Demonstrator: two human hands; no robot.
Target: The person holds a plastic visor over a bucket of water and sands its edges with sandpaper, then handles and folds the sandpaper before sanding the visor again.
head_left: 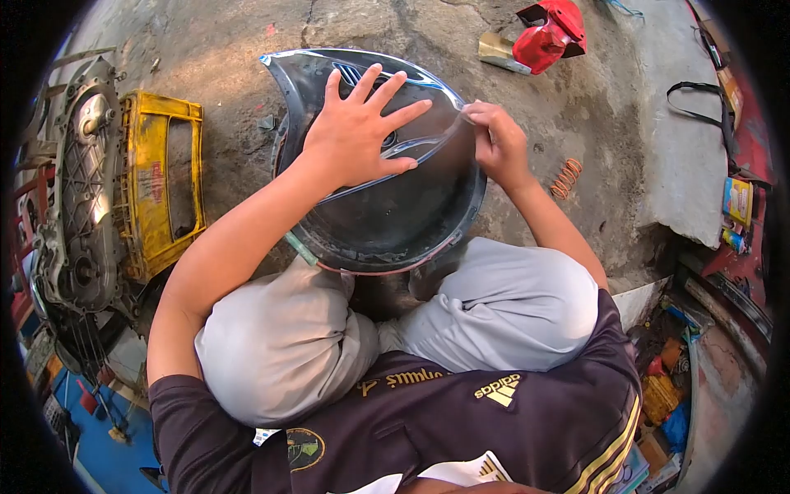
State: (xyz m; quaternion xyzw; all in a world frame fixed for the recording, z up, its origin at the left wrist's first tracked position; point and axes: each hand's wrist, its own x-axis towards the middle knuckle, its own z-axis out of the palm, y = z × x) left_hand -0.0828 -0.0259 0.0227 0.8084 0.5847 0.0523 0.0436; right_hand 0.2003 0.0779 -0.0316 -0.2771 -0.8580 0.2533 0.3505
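Five fingers splayed wide, my left hand (362, 136) lies across a dark panel (317, 82) over a black basin (395, 239); my right hand (500, 146) pinches the panel's edge.

Hands (354, 140) on dark curved panel (306, 82), black basin (387, 226) beneath, orange coil (565, 179) nearby

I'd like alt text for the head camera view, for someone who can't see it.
A seated person's left hand spreads flat on a pointed dark panel over a round black basin, while the right hand pinches at the panel's edge. A yellow crate stands left; an orange coil spring lies right.
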